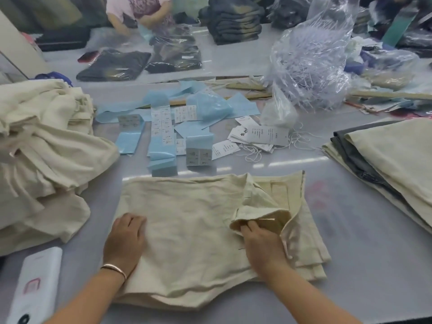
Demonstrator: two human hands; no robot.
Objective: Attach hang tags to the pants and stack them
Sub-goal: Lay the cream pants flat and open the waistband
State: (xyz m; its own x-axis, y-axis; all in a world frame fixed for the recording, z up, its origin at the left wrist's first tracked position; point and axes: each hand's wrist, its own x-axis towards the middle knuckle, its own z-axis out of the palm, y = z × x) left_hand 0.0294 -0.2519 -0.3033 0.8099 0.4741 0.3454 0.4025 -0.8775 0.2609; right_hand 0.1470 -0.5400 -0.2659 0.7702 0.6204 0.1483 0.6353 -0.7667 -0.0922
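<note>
The grey, glossy worktable (364, 242) fills the frame, and the pale cream, folded linen-like pants (194, 230) I am working on lie flat on it in the lower centre. Their cloth is soft and creased, folded to a rough rectangle, with the waistband end turned back at the right so the inner facing shows. A loose heap of the same cream pants (46, 155) sits at the left edge of the frame, and a neat stack of folded cream and grey pants (392, 160) lies at the right edge. In the middle of the frame, beyond my pants, lie light-blue sticker strips (161, 141), and just right of them a small pile of white card hang tags with white strings (259, 136). My left hand (126, 237) rests flat on the pants' lower-left part, fingers relaxed. My right hand (261, 244) pinches the turned-back waistband flap, fingers curled round its edge. A white phone-like device (37, 284) lies at the lower left.
</note>
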